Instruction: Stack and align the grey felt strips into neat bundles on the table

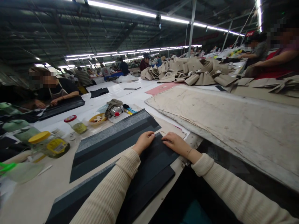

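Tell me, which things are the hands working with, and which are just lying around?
Being worked with:
- left hand and right hand, both resting on the dark fabric piece
- grey and black strips, right beside it

Just lying about:
- yellow-lidded jar
- red-lidded jar
- yellow dish
- beige fabric pile
- stained cloth

Jar [50,143] left of the fabric strips [112,140] — cloth heap [198,73] far behind.

Worktable [46,194], dark fabric panels [112,140], jars [50,144]
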